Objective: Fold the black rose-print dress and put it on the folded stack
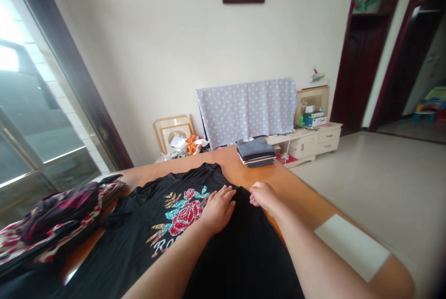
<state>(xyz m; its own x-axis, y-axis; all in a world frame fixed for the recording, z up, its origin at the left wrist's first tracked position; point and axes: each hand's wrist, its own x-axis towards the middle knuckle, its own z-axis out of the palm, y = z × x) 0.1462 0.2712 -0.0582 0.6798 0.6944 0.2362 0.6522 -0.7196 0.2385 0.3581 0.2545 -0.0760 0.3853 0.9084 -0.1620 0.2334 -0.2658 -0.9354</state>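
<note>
Student: How are the hands disposed?

Tutor: Left hand (220, 208): opened flat, palm down on the black shirt (240, 243), just beside its rose design (186, 217); nothing grasped. Right hand (263, 195): fingers curled closed at the shirt's edge, which they appear to pinch, though the contact is partly hidden.

Student: Where does the shirt lie?

Tutor: Spread front upward across the wooden table (296, 189), beneath the left palm, its lower part running toward the near side.

Student: Which step is represented?

Tutor: By inference, straightening the cloth or preparing a fold. The next move would seem to call for turning the pinched edge inward, with the left palm as anchor against wrinkling.

Student: And farther out?

Tutor: Near the table's far edge, a folded stack (256, 152); left of the shirt, a loose heap of patterned clothes (69, 210).
</note>
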